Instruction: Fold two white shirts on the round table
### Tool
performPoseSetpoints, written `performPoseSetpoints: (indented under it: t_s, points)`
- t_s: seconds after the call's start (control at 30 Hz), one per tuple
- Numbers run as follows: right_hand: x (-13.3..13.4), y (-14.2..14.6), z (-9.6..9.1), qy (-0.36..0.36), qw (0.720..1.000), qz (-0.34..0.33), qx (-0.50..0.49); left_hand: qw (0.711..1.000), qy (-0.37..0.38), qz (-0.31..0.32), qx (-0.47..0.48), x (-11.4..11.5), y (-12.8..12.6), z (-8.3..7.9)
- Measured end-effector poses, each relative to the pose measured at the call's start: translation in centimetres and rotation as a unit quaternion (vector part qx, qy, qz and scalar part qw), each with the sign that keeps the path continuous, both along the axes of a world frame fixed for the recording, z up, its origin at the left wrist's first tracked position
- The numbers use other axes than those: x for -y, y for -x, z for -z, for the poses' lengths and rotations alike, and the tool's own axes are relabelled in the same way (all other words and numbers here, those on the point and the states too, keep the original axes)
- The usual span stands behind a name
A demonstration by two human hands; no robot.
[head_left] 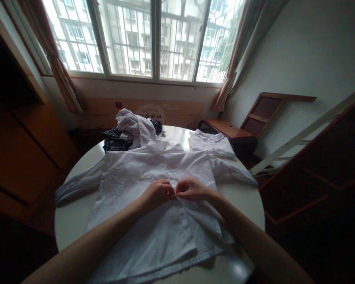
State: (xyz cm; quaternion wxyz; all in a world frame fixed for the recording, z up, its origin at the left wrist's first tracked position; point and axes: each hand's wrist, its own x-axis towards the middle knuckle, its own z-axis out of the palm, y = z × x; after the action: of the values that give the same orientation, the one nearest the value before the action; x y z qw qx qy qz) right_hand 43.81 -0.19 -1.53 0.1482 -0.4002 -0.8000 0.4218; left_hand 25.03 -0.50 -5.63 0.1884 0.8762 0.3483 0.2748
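A white long-sleeved shirt lies spread out front side up, collar away from me and both sleeves stretched to the sides. My left hand pinches the shirt's front edge at the middle, its fingers bent together. Close against it, my right hand pinches the same front opening from the other side. Whether a button sits between the fingertips is too small to tell. Below the hands the two front panels hang apart, and the lower hem reaches toward the near edge.
The shirt lies on a round white table. A heap of white and black striped clothes is at the back left, a folded white shirt at the back right. Beyond stand a wooden bench, a cardboard panel and a window.
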Motion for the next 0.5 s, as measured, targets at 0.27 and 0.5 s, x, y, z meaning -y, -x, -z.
performPoseSetpoints:
  t_s: [0.27,0.5]
  points:
    - [0.01,0.09,0.38,-0.025,1.0,0.002,0.002,0.997,0.058,0.033,0.045,-0.43,0.28,0.16]
    - [-0.08,-0.03,0.81,-0.016,1.0,0.002,-0.015,0.993,0.097,0.048,0.051,-0.42,0.55,-0.44]
